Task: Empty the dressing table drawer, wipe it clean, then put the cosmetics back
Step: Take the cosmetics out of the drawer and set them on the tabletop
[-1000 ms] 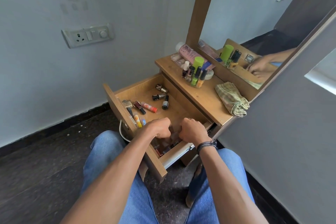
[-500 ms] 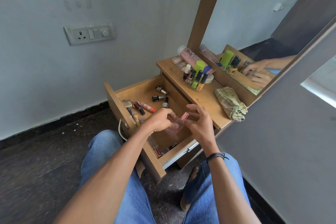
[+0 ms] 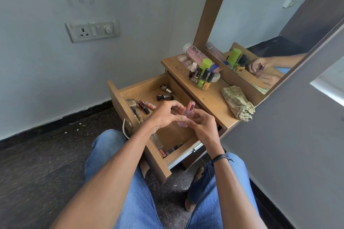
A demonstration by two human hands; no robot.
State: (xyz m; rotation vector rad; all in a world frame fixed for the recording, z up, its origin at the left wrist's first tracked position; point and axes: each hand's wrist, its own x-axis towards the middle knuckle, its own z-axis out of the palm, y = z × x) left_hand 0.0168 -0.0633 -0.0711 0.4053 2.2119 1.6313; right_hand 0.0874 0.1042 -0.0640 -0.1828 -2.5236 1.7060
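The wooden drawer (image 3: 119, 98) stands pulled out from the dressing table, with several lipsticks and nail polish bottles (image 3: 163, 96) lying inside. Both hands hover over its middle. A small clear pink bottle with a pink cap (image 3: 188, 112) is held upright between them: my left hand (image 3: 163, 115) pinches it from the left, my right hand (image 3: 202, 126) grips it from the right and below. More small cosmetics (image 3: 167, 149) lie in the drawer's near corner, partly hidden by my left forearm.
On the table top (image 3: 210, 102) stand several nail polish bottles (image 3: 202, 78), a green-capped tube, a pink bottle (image 3: 195, 55) and a folded green cloth (image 3: 238, 105). A mirror (image 3: 260, 24) rises behind. My knees in jeans sit below the drawer; a wall socket (image 3: 92, 30) is at the left.
Both hands have come up out of the drawer's near end, lifting the pink bottle, which now stands upright and higher between the fingers.
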